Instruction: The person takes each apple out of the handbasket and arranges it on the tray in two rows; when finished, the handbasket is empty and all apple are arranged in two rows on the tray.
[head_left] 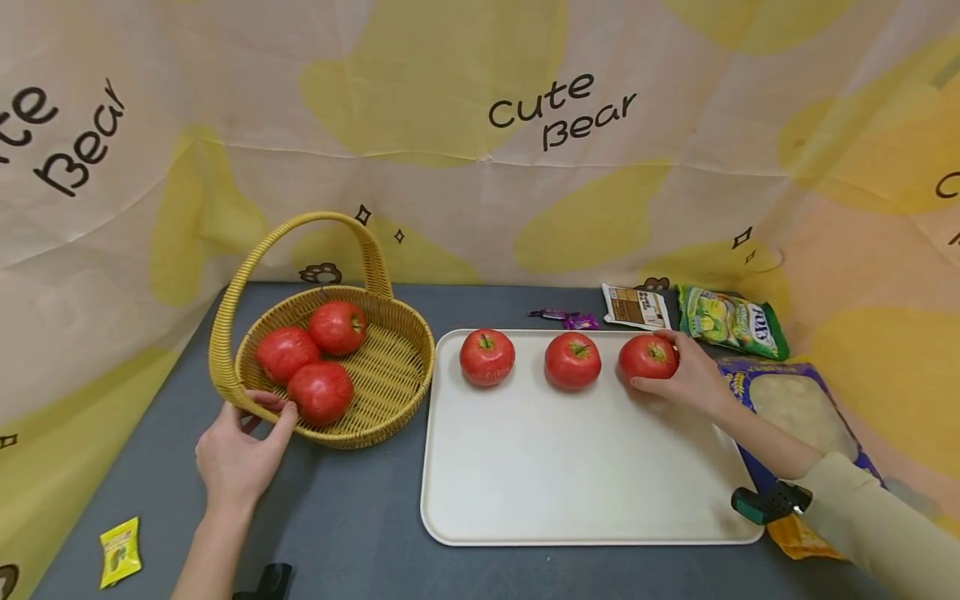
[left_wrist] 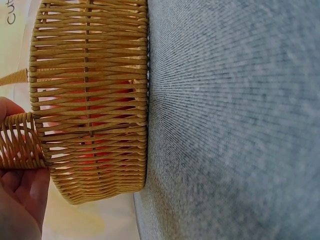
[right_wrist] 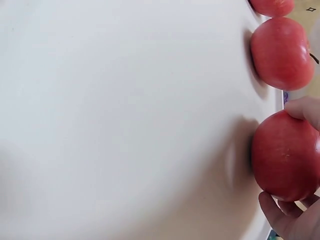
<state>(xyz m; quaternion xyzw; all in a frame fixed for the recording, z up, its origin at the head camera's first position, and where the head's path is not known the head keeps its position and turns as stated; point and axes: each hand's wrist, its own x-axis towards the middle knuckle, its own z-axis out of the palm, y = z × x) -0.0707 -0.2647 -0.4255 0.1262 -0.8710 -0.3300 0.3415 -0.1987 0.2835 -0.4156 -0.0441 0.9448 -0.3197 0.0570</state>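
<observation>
L hand grips basket handle low; R hand pinches R apple on tray. Poss. slip b/c smooth skin; might knock mid apple.

I have a grey table. Basket at left, tray just beside it. Beyond tray: purple sweets, brown packet, green bag. Right: blue bag, orange packet. Yellow packet, front left.

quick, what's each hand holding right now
Left hand: gripping the basket at the base of its handle.
Right hand: holding the rightmost apple.
</observation>
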